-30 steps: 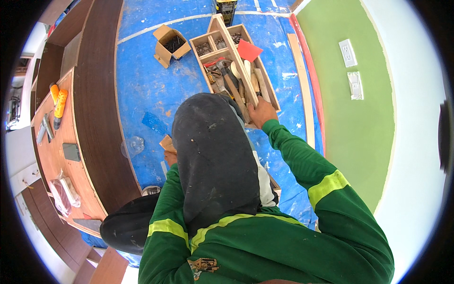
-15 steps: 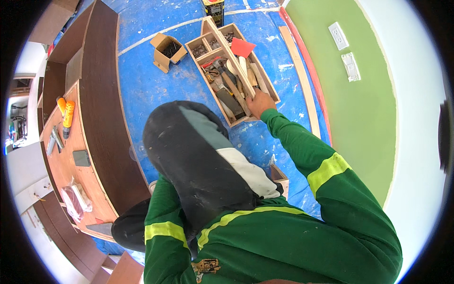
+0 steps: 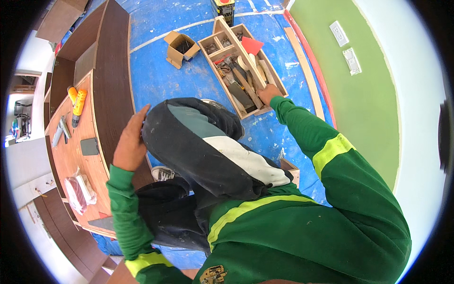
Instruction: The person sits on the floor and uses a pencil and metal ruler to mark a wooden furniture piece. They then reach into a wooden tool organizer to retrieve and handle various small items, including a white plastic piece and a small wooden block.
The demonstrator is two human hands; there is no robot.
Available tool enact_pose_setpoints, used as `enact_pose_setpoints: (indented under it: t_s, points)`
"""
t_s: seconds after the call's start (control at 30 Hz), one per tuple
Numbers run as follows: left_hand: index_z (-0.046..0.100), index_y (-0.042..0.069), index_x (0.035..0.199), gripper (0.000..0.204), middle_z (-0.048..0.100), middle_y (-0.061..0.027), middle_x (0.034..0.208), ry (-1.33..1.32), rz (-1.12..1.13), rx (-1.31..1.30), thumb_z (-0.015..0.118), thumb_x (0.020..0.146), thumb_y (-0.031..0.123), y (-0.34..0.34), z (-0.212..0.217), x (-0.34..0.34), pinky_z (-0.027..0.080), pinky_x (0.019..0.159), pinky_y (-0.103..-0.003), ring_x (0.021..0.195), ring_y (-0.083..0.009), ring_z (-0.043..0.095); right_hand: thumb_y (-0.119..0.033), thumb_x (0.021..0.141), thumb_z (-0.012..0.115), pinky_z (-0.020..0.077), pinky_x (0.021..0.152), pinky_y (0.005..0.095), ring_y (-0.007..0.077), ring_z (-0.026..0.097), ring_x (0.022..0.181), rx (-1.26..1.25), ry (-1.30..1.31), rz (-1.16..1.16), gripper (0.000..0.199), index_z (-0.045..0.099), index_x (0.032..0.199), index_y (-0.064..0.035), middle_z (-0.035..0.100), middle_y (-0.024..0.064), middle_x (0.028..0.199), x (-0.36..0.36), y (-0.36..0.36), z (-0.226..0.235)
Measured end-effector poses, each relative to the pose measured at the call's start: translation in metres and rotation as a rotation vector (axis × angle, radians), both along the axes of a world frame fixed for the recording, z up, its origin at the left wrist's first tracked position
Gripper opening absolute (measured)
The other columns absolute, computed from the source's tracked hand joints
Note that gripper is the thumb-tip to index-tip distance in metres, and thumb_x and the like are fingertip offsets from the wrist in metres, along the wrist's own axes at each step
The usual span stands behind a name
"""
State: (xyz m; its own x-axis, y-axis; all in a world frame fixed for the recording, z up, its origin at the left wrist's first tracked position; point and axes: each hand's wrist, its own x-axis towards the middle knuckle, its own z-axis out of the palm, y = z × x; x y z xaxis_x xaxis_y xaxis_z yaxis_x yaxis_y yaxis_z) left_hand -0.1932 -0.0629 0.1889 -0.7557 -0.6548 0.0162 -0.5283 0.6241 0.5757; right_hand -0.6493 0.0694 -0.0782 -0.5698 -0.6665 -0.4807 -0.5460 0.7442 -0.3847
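My right hand (image 3: 270,94) is closed round the near end of the wooden handle bar on an open toolbox (image 3: 242,112). Inside the toolbox lie a hammer (image 3: 246,85), a dark flat block (image 3: 240,94) and other hand tools, partly overlapping. A red square sheet (image 3: 252,45) rests at its far right side. My left hand (image 3: 131,144) holds nothing; its fingers are stretched out beside my bent knee, close to the dark wooden cabinet (image 3: 113,61).
An open cardboard box (image 3: 182,49) of dark screws or nails stands left of the toolbox, and a metal can (image 3: 224,12) behind it. On the cabinet's wooden panel lie a yellow drill (image 3: 78,108), a grey tool (image 3: 60,131) and a phone-like slab (image 3: 89,146). A wooden strip (image 3: 305,73) runs along the green wall.
My left hand has come into view from behind my leg and now sits at the knee's left side. My right hand stays on the toolbox's near end.
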Motion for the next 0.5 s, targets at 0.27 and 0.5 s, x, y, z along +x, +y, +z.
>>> enact_pose_setpoints:
  t_s: [0.27,0.5]
  points:
    - [0.063,0.01,0.148,0.049,0.066,-0.0189,0.114,-0.141,0.196,-0.183,0.071,0.1,0.018,0.011,0.048,-0.015,0.056,0.09,-0.046,0.105,-0.0412,0.067,-0.04,0.091,0.067,0.057,0.103,0.0535,0.0501,0.073,0.109,-0.026,0.137,-0.061,0.054,0.076,0.112,0.009,0.074,0.0371,0.112,0.017,0.006,0.018]
    - [0.056,-0.001,0.148,0.066,0.053,-0.0234,0.15,-0.126,-0.009,-0.128,0.072,0.101,0.042,0.044,0.037,-0.027,0.042,0.12,-0.051,0.141,-0.0444,0.052,-0.042,0.092,0.066,0.0569,0.102,0.0537,0.0512,0.073,0.108,-0.011,0.16,-0.056,0.056,0.076,0.112,0.0089,0.074,0.0372,0.111,0.021,0.003,0.014]
